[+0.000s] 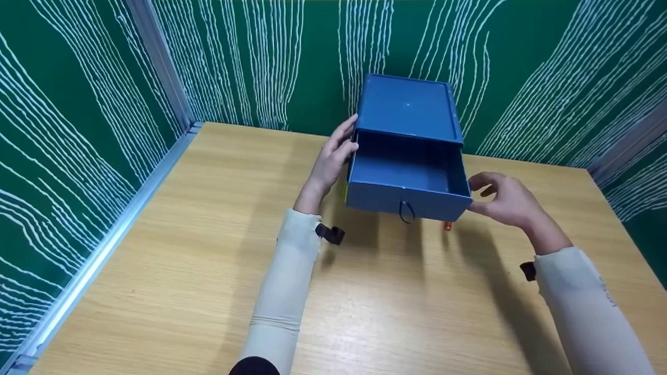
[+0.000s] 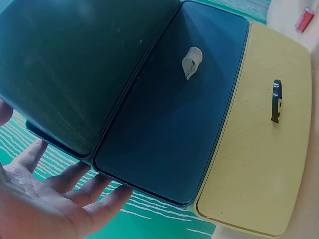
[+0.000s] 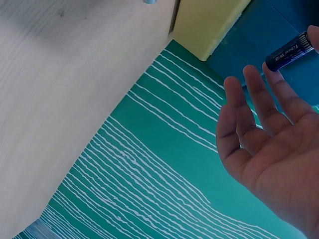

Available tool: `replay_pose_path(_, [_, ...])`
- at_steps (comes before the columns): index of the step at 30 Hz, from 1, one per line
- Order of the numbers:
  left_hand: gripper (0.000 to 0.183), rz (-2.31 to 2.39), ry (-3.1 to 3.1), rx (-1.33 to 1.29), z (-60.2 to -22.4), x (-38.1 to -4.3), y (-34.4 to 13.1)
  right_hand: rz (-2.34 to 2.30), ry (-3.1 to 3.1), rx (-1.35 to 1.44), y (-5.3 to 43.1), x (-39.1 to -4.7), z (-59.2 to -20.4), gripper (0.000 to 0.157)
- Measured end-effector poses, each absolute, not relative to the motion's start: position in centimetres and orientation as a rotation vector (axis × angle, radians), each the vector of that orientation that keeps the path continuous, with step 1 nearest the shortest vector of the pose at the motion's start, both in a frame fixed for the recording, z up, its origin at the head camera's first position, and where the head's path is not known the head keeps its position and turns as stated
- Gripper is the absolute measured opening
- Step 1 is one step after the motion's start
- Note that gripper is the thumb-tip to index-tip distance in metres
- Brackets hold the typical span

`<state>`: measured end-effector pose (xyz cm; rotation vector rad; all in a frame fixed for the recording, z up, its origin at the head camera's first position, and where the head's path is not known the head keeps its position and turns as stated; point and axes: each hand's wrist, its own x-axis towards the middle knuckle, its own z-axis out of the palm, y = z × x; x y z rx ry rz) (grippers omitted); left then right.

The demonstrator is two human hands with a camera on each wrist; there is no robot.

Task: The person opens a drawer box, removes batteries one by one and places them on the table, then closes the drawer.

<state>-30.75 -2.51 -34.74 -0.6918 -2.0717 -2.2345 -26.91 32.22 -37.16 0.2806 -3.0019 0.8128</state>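
A small drawer cabinet (image 1: 409, 107) stands near the back wall, its blue top drawer (image 1: 406, 200) pulled out, with a bare floor inside. Below it, the left wrist view has a shut blue drawer (image 2: 169, 109) and a shut yellow drawer (image 2: 259, 129). My left hand (image 1: 333, 156) rests against the cabinet's left side, fingers extended and thumb by the open drawer. Right of that drawer, my right hand (image 1: 510, 200) pinches a dark battery (image 3: 288, 53) with printed lettering between thumb and a fingertip; the drawer hides the battery in the head view.
On the wooden table (image 1: 182, 250), a red cylinder (image 1: 447, 226) lies below the open drawer's right corner. Loop pulls hang on the drawer fronts, including a dark loop (image 1: 407, 212). Green walls (image 1: 318, 67) with white lines enclose the table's back and sides.
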Motion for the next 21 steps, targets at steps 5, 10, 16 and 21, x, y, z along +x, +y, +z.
replay_pose_path(5, [0.051, -2.234, -2.078, -0.686, -34.7, -30.8, -2.5, 0.801, -3.029, 0.263, 32.3, -27.0, -37.7, 0.068])
replay_pose_path(10, [0.051, -2.240, -2.078, -0.678, -34.6, -30.7, -2.5, 0.783, -3.036, 0.271, 32.4, -27.2, -38.4, 0.070])
replay_pose_path(16, [0.051, -2.249, -2.075, -0.667, -34.5, -30.6, -2.5, 0.759, -3.061, 0.269, 32.7, -27.5, -39.2, 0.073])
replay_pose_path(21, [0.051, -2.260, -2.064, -0.671, -34.6, -30.7, -2.5, 0.757, -3.095, 0.265, 32.9, -27.6, -39.9, 0.076])
